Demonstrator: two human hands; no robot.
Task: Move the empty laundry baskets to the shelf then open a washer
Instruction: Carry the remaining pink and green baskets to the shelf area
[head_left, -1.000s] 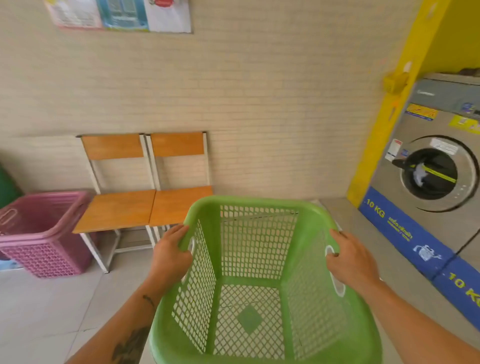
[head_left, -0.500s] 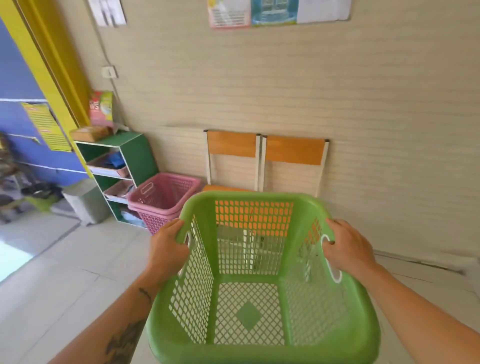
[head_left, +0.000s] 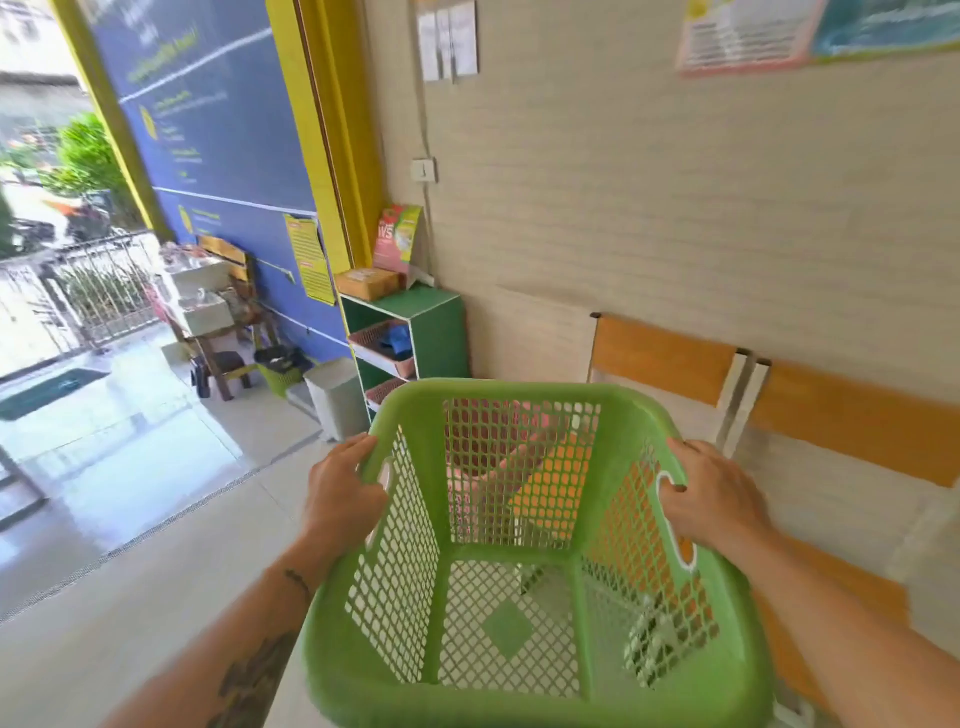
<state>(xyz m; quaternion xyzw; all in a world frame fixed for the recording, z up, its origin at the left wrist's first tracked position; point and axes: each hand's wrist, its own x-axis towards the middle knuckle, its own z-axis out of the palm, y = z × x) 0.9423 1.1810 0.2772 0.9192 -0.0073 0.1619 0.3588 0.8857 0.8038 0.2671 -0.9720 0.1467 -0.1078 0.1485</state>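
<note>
I carry an empty green mesh laundry basket (head_left: 524, 686) in front of me. My left hand (head_left: 340, 493) grips its left handle and my right hand (head_left: 711, 499) grips its right handle. A green shelf unit (head_left: 436, 327) stands against the wall beyond the basket, with small trays on its shelves. A pink basket (head_left: 498, 447) shows only through the green basket's mesh. No washer is in view.
Two wooden chairs (head_left: 670, 358) stand along the beige wall at right. A grey bin (head_left: 337, 395) sits left of the shelf. A cardboard box (head_left: 369, 283) and a pink packet (head_left: 397, 239) rest on the shelf top. The open shopfront is at left.
My view has swung left. The washer left the frame, the shelf and doorway came in. The pink basket is now behind the green basket. Both hands keep their grip.
</note>
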